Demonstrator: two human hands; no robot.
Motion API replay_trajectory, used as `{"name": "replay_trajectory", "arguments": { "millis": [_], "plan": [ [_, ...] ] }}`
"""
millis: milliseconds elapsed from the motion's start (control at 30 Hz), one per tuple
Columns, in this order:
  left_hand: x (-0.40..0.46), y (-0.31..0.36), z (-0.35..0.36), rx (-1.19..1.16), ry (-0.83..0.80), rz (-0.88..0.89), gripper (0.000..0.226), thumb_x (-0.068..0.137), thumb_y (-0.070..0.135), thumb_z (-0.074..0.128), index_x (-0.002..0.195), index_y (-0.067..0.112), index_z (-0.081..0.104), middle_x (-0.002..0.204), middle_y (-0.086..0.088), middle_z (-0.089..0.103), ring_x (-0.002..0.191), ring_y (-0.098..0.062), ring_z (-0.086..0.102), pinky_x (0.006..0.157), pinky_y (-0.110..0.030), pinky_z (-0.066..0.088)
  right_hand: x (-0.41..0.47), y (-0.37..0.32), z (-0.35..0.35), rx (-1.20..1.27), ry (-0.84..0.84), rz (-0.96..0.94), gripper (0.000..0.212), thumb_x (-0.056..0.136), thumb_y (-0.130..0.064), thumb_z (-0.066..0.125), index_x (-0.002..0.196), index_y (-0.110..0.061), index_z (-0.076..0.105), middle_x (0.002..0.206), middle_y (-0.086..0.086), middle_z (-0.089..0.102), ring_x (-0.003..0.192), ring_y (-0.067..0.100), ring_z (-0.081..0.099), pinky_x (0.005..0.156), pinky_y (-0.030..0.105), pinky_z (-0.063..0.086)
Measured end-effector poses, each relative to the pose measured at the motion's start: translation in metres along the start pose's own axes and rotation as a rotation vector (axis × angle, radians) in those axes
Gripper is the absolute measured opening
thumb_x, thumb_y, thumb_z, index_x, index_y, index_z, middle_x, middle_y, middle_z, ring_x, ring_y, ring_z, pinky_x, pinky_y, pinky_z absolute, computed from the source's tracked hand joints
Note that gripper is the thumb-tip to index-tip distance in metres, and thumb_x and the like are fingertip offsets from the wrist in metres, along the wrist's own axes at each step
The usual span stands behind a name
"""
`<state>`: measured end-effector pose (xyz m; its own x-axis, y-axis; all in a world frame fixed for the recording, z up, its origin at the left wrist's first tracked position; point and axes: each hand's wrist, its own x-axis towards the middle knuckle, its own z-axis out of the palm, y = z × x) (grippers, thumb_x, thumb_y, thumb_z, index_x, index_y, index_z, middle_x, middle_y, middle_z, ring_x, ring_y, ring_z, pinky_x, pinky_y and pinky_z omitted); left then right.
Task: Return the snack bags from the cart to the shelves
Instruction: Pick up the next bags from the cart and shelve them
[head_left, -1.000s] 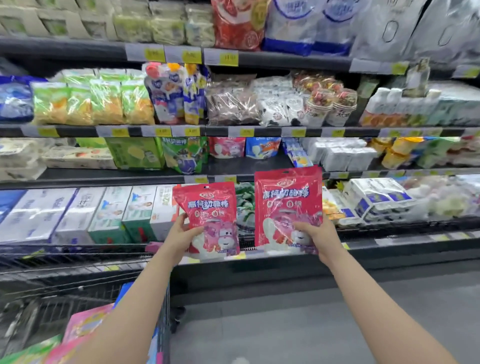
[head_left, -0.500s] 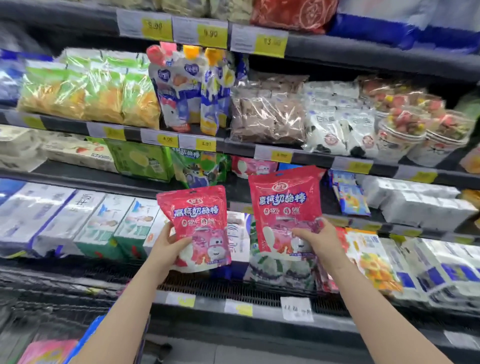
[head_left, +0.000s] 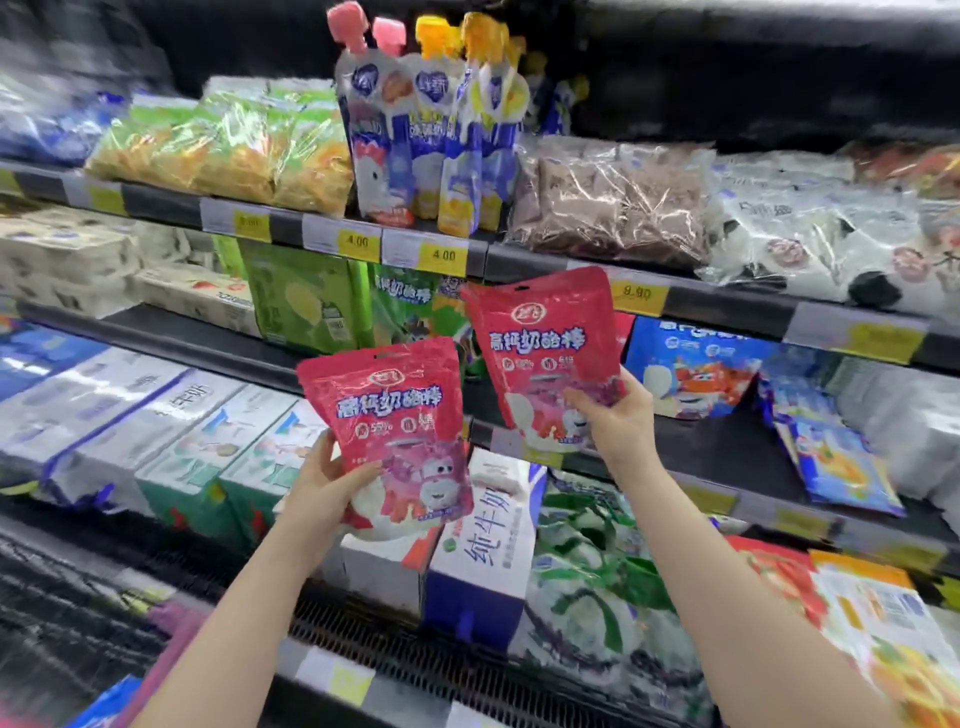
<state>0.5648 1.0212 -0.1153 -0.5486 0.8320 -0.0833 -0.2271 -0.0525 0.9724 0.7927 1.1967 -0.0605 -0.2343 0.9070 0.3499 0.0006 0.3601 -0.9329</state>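
Note:
I hold two identical red snack bags with white lettering and a pink cartoon figure. My left hand (head_left: 324, 486) grips the lower left corner of one red bag (head_left: 389, 415), upright in front of the milk cartons. My right hand (head_left: 618, 423) grips the lower right corner of the other red bag (head_left: 540, 353), raised higher, its top level with the middle shelf's price strip. Behind it a blue bag of the same series (head_left: 691, 371) and a green one (head_left: 410, 306) stand on the middle shelf (head_left: 218, 338).
Drink pouches (head_left: 431, 135), green-yellow packs (head_left: 234, 145) and brown packs (head_left: 613, 202) fill the upper shelf. Milk cartons (head_left: 483, 551) and green-white bags (head_left: 597, 571) line the bottom shelf. Part of the cart's pink and blue contents (head_left: 156, 670) shows at the lower left.
I have come closer to the shelves, which now fill the view. Both bags have gone up and forward, the right one nearer the middle shelf.

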Motion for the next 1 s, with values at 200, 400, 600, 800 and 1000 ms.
{"name": "replay_trajectory", "arguments": {
  "millis": [200,400,600,800,1000],
  "plan": [
    [0.011,-0.025,-0.003,0.004,-0.006,0.039,0.048,0.084,0.0,0.061,0.125,0.019,0.045,0.103,-0.008,0.068,0.084,-0.024,0.07,0.061,-0.032,0.057,0.026,0.04,-0.001,-0.013,0.095,-0.03,0.014,0.08,-0.007,0.07,0.092,-0.014,0.068,0.077,-0.013,0.07,0.074,0.005,0.061,0.074,0.024,0.05],
    [0.016,-0.032,-0.006,-0.005,-0.025,0.058,0.047,0.084,-0.001,0.06,0.124,0.02,0.046,0.098,-0.005,0.069,0.081,-0.022,0.071,0.059,-0.031,0.058,0.032,0.061,-0.011,-0.059,0.172,0.135,0.029,0.081,-0.024,0.071,0.106,-0.013,0.063,0.101,0.002,0.067,0.095,0.019,0.061,0.086,0.033,0.047],
    [0.02,-0.029,-0.006,-0.025,-0.048,0.074,0.042,0.085,-0.002,0.058,0.117,0.024,0.049,0.1,-0.004,0.068,0.08,-0.019,0.071,0.059,-0.03,0.058,0.047,0.055,-0.004,-0.044,0.087,0.172,0.034,0.081,-0.015,0.07,0.112,-0.007,0.061,0.102,0.004,0.065,0.092,0.018,0.059,0.081,0.029,0.042],
    [0.024,-0.03,-0.005,-0.024,-0.092,0.08,0.041,0.078,0.003,0.069,0.108,0.027,0.053,0.088,0.004,0.074,0.082,-0.02,0.071,0.061,-0.03,0.058,0.067,0.064,0.0,-0.092,0.14,0.243,0.05,0.075,-0.025,0.076,0.119,-0.008,0.058,0.113,0.005,0.065,0.102,0.021,0.06,0.091,0.036,0.046],
    [0.02,-0.032,0.008,-0.015,-0.156,0.071,0.05,0.065,0.015,0.07,0.11,0.027,0.053,0.095,0.001,0.074,0.085,-0.022,0.071,0.065,-0.037,0.059,0.044,0.048,-0.003,-0.226,0.304,0.177,0.076,0.072,-0.034,0.078,0.132,-0.01,0.039,0.128,0.009,0.051,0.117,0.022,0.05,0.095,0.033,0.04]
  ]
}}
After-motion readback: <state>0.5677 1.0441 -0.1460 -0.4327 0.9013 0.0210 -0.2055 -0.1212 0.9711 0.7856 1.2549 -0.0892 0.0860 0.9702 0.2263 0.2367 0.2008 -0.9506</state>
